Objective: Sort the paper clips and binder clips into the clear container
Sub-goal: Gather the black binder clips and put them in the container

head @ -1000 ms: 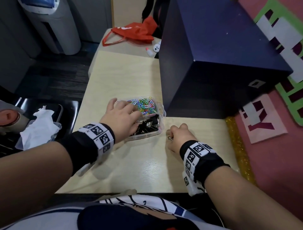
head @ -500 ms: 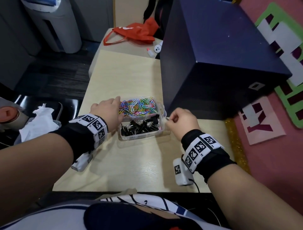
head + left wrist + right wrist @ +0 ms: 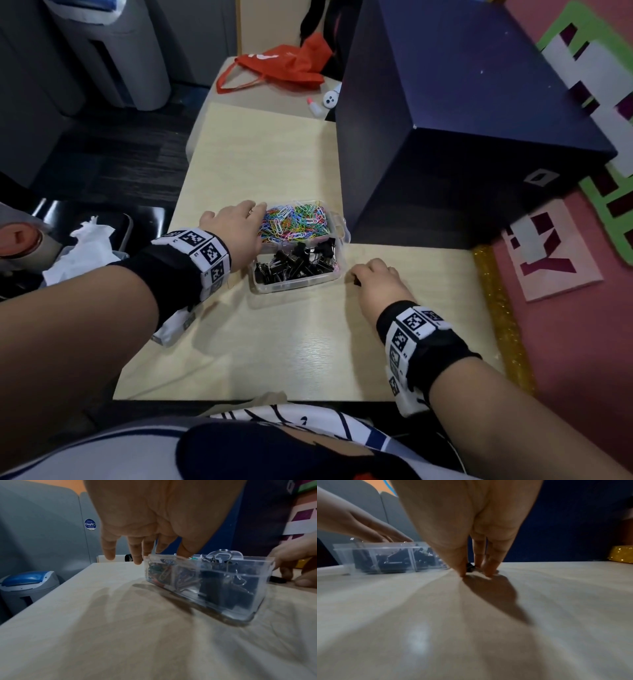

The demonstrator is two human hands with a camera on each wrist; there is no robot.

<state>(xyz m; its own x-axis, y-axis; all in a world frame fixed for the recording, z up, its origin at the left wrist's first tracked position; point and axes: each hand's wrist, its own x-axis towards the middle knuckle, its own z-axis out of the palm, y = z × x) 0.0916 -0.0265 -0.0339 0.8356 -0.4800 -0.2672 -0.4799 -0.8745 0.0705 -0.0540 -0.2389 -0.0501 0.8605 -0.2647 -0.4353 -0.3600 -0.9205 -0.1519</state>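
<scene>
A clear two-part container [image 3: 337, 236] sits mid-table. Its far half holds colourful paper clips [image 3: 294, 221] and its near half holds black binder clips [image 3: 296, 265]. My left hand [image 3: 238, 228] lies at the container's left side, with straight fingers touching the rim by the paper clips [image 3: 161, 573]. My right hand [image 3: 373, 279] is down on the table just right of the container [image 3: 373, 555]. Its thumb and fingertips pinch a small black binder clip [image 3: 469, 566] lying on the table. That clip [image 3: 278, 580] also shows in the left wrist view.
A big dark blue box [image 3: 462, 137] stands right behind the container. A red bag [image 3: 284, 68] and a small bottle [image 3: 313, 107] lie at the far end. A gold glitter strip [image 3: 496, 308] borders the table's [image 3: 274, 342] right edge. White tissue [image 3: 82, 250] sits at left.
My right hand went up to the container's right edge and has come back down onto the table beside it. My left hand slid from over the binder clips to the left rim.
</scene>
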